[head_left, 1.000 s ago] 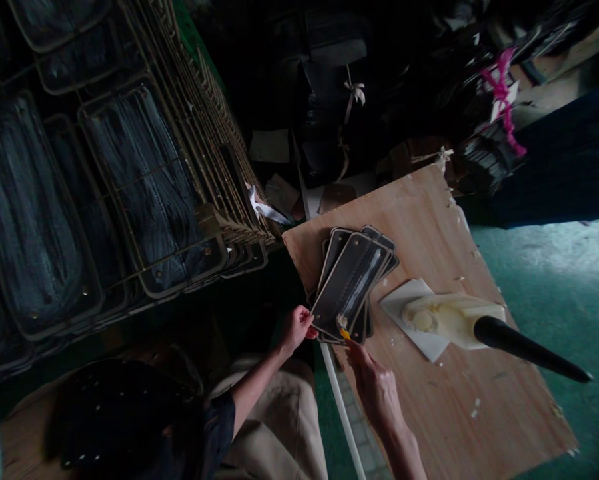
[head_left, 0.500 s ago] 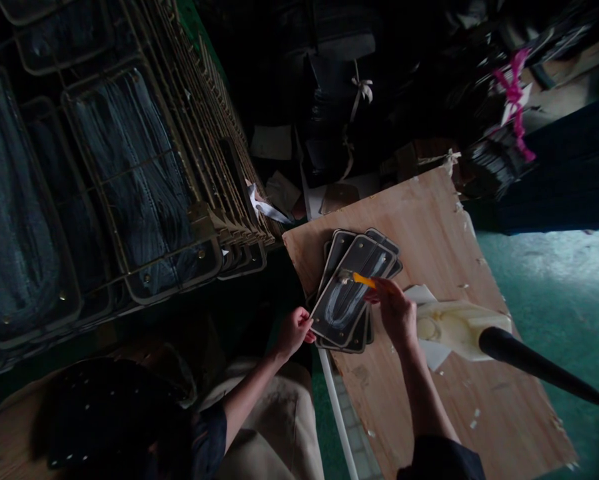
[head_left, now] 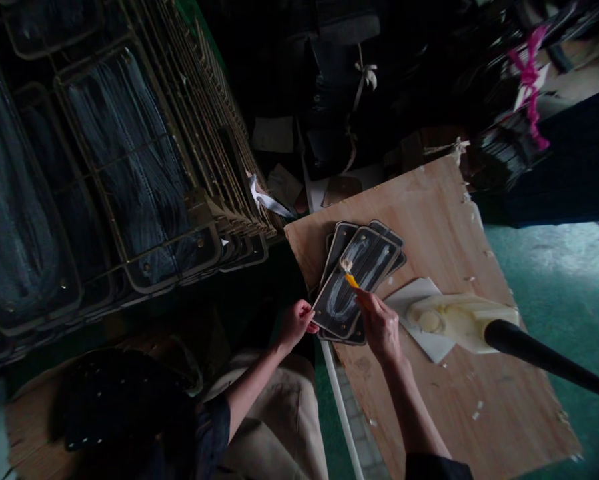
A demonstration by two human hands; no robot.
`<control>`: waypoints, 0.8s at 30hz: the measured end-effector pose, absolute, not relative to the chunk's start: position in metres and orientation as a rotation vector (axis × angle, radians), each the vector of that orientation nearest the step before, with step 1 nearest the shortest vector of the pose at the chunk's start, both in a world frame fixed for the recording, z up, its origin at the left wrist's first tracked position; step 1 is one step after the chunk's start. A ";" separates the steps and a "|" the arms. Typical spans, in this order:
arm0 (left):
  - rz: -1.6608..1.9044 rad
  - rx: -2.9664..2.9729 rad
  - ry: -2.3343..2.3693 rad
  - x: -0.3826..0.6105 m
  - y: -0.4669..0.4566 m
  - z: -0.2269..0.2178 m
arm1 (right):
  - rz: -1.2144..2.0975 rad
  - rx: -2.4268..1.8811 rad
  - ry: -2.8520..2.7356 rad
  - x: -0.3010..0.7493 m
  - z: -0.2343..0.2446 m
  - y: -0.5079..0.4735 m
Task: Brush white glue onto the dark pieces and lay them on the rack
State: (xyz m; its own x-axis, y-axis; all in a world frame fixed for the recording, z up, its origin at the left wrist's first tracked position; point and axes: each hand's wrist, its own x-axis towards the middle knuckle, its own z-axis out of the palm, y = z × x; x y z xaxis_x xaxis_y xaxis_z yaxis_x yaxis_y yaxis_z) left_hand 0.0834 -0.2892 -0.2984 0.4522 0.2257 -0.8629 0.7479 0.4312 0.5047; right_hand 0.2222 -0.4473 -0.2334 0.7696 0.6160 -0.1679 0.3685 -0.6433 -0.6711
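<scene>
A small stack of dark rectangular panels with rounded corners and pale edges lies at the far left of the wooden board. My left hand (head_left: 298, 325) pinches the lower left corner of the top panel (head_left: 365, 283). Whitish wet streaks run over this panel, with small rivets near its corners. In my right hand (head_left: 380, 325) is a brush with a yellow handle (head_left: 352, 280). Its pale bristles touch the panel near the left long edge. Right of the stack, a cream plastic container (head_left: 456, 321) with a long black nozzle rests partly on white sheets (head_left: 413, 291).
The wooden board (head_left: 504, 393) carries small white scraps. At left stands a wire rack (head_left: 206, 213) holding several similar white-streaked panels (head_left: 129, 160). Tied dark bundles, one with a pink strip (head_left: 530, 87), fill the back. A white pole (head_left: 340, 407) runs beneath the board's near edge.
The brush has swung from pointing across the panel to pointing up at its left edge. New white streaks show on the panel's upper left. My left hand keeps its corner hold.
</scene>
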 end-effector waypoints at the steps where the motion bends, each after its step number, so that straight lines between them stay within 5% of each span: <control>1: -0.418 1.112 1.088 0.083 -0.289 -0.299 | 0.562 -2.312 -0.732 0.209 -0.230 -0.452; 12: -0.354 1.064 1.024 0.077 -0.287 -0.297 | 0.853 -2.127 -0.318 0.131 -0.210 -0.481; 24: -0.420 1.227 1.025 0.080 -0.287 -0.300 | 0.115 -2.422 -0.434 0.269 -0.245 -0.470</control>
